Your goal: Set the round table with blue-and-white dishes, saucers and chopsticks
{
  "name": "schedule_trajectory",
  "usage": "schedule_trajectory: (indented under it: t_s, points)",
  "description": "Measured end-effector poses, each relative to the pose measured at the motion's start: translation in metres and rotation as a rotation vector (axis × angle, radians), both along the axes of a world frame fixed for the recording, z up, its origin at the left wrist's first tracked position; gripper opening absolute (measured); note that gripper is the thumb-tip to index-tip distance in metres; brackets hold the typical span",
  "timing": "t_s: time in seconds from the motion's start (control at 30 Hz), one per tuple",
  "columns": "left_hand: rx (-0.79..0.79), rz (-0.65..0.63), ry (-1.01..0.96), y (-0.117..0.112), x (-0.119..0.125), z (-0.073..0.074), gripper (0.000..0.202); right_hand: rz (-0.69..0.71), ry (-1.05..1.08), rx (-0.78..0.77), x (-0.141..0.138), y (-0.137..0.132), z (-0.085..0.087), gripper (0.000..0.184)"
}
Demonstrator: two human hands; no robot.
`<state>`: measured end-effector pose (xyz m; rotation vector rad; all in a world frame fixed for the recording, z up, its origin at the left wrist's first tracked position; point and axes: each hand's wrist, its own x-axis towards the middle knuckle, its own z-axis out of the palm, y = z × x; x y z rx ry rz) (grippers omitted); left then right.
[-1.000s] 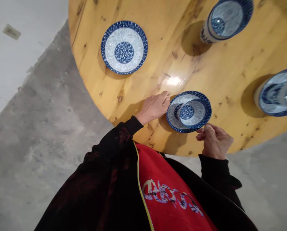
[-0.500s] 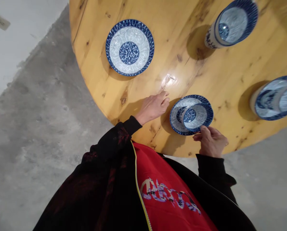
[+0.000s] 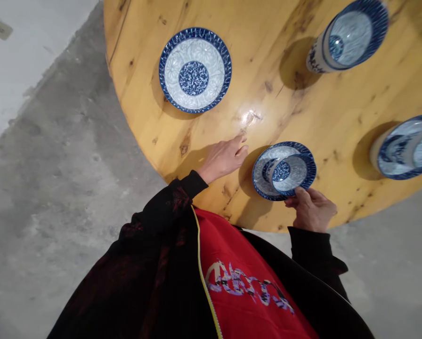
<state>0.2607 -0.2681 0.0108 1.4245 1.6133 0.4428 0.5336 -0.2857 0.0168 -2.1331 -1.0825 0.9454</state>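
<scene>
Just below centre right on the table, a small blue-and-white bowl [image 3: 291, 173] stands inside a wider dish [image 3: 263, 183] with a dark blue rim. My right hand [image 3: 313, 209] pinches the near right edge, where the two rims overlap; it appears to grip the small bowl, though its lower fingers are hidden. Left of the dish, my left hand [image 3: 221, 160] hovers at or just over the wood, loosely bent, with no object in it. A larger patterned plate or shallow bowl [image 3: 196, 70] lies farther off at the upper left.
The round wooden table [image 3: 246, 89] has a curved edge near my body. At the upper right stands a tall cup topped by a bowl [image 3: 352, 37]. Another stack of blue-and-white ware [image 3: 396, 153] stands at the right edge. Grey concrete floor [image 3: 73, 165] lies left of the table.
The tableware shifts slightly rightward and down in the picture, apparently from a small head movement. Both hands keep nearly the same pose.
</scene>
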Motion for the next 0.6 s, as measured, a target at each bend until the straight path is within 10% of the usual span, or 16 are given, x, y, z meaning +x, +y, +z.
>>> schedule_trajectory:
  t_s: [0.33, 0.6]
  points:
    - [0.019, -0.031, -0.038, -0.014, -0.003, 0.003, 0.043, -0.099, -0.010, 0.079, 0.003, -0.043, 0.026, 0.038]
    - [0.016, 0.043, 0.006, -0.071, -0.020, 0.012, 0.044, 0.060, 0.221, -0.050, -0.023, -0.111, -0.002, 0.057]
